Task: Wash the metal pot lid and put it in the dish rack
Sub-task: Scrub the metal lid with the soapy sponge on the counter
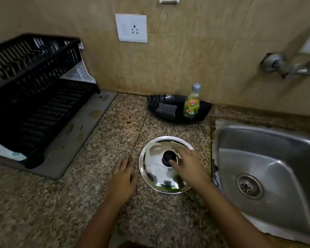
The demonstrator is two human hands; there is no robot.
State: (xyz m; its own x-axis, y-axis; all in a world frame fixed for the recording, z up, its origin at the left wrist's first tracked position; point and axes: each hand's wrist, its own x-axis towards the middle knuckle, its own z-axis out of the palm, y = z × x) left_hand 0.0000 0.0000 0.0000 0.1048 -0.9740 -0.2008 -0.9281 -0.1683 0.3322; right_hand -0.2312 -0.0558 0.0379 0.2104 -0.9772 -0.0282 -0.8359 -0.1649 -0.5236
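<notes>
My right hand [188,165] is over the metal pot lid [166,165], fingers loosely spread, thumb tip at the black knob [169,157]; can't tell if it's gripped. Left hand [122,178] lies flat, spread, on the granite counter [89,203] just beside the lid's rim. Lid's knob-up, shiny, betw. sink [268,169] edge on the right and dish rack [32,97] well apart on the left. Bare counter in front.

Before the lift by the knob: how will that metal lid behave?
Probably rigid: the metal lid reads as polished steel. Likely slick at the rim, so the black knob, where the right hand reaches, looks the safer hold. Lying dome-up and flat on the counter, it should slide rather than roll.
</notes>
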